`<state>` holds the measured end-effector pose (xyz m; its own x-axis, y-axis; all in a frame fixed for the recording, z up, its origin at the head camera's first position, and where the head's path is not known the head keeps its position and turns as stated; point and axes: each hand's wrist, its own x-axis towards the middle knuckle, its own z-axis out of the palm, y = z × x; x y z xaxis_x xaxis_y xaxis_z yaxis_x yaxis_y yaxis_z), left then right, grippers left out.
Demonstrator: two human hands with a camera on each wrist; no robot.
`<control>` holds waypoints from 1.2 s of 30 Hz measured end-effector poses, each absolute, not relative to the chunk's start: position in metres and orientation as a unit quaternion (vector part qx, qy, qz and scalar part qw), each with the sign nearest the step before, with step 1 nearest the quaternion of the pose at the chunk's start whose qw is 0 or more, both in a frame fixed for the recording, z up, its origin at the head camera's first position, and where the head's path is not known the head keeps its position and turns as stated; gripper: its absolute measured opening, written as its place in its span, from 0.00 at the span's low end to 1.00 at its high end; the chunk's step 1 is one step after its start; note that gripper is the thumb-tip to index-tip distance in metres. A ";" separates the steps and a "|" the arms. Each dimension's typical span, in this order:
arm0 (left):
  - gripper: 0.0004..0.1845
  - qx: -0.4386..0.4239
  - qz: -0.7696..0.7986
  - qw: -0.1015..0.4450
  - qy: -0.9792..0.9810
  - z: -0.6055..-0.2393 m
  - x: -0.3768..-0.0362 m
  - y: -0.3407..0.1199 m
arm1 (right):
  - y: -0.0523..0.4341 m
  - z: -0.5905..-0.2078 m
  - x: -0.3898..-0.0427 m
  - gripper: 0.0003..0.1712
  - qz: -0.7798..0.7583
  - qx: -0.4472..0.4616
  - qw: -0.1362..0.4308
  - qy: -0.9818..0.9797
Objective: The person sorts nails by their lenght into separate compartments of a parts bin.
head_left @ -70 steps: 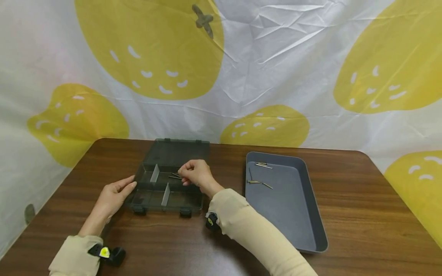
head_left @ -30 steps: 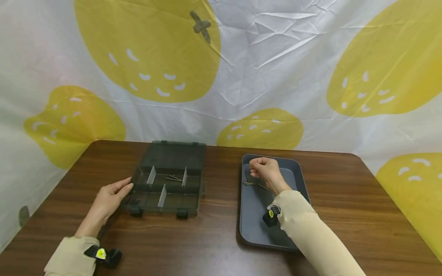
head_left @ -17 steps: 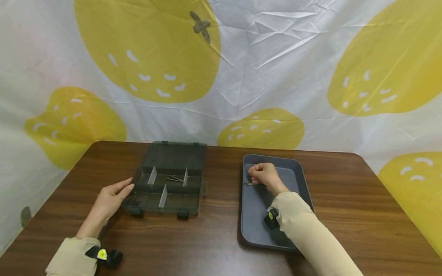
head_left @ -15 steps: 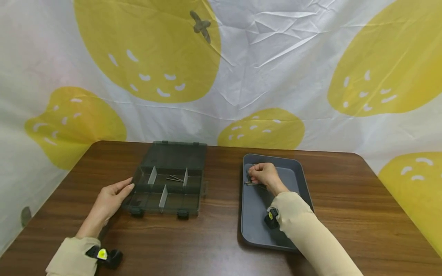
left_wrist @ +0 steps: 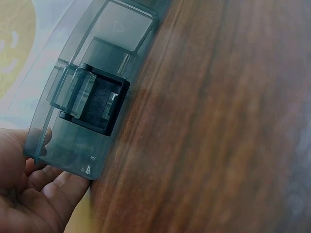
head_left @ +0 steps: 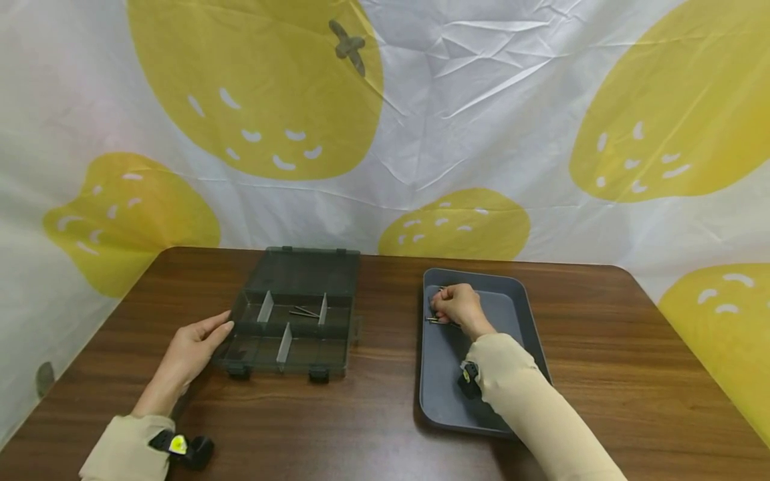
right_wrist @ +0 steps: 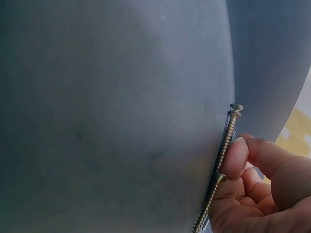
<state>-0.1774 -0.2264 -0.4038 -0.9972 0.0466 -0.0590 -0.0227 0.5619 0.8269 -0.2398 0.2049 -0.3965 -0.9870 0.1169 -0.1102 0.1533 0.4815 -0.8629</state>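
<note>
My left hand [head_left: 189, 351] holds the left edge of a smoky clear plastic organizer box [head_left: 252, 366]; in the left wrist view its fingers [left_wrist: 63, 191] bend round the corner beside a black latch. The lid lies open at the back. Several screws [head_left: 305, 312] rest in a rear compartment between grey dividers [head_left: 284, 344]. Over at the grey tray [head_left: 448, 401], my right hand [head_left: 460, 308] reaches down by the left wall with bent fingers. Brass-coloured screws [right_wrist: 225, 145] lie along that wall, right against thumb and fingers. Whether the fingertips pinch a screw is hidden.
Box and tray stand apart on a brown wooden table [head_left: 373, 414]. A white curtain [head_left: 421, 120] with yellow fruit shapes hangs behind the table's far edge. Wrist cameras [head_left: 197, 451] are strapped to both sleeves.
My right hand has moved from above the box's rear compartment over to the tray and lowered inside it. The left hand stays at the box's edge.
</note>
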 end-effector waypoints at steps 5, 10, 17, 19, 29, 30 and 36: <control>0.33 0.010 0.467 0.038 0.883 -0.404 -0.178 -0.226 | 0.204 -0.395 -0.239 0.04 -0.472 0.069 0.013 0.879; 0.32 0.009 0.466 0.038 0.884 -0.404 -0.178 -0.225 | 0.204 -0.395 -0.239 0.04 -0.455 0.067 0.012 0.888; 0.33 0.005 0.470 0.043 0.882 -0.403 -0.178 -0.225 | 0.203 -0.394 -0.239 0.05 -0.429 0.062 0.012 0.901; 0.33 0.006 0.470 0.042 0.882 -0.403 -0.178 -0.226 | 0.203 -0.393 -0.240 0.05 -0.427 0.060 0.011 0.902; 0.33 0.001 0.474 0.044 0.879 -0.405 -0.177 -0.226 | 0.201 -0.393 -0.241 0.12 -0.382 0.055 0.008 0.922; 0.33 0.002 0.474 0.042 0.879 -0.405 -0.177 -0.226 | 0.201 -0.393 -0.241 0.12 -0.378 0.054 0.008 0.924; 0.33 0.005 0.476 0.040 0.879 -0.405 -0.178 -0.227 | 0.201 -0.393 -0.241 0.08 -0.373 0.050 0.013 0.926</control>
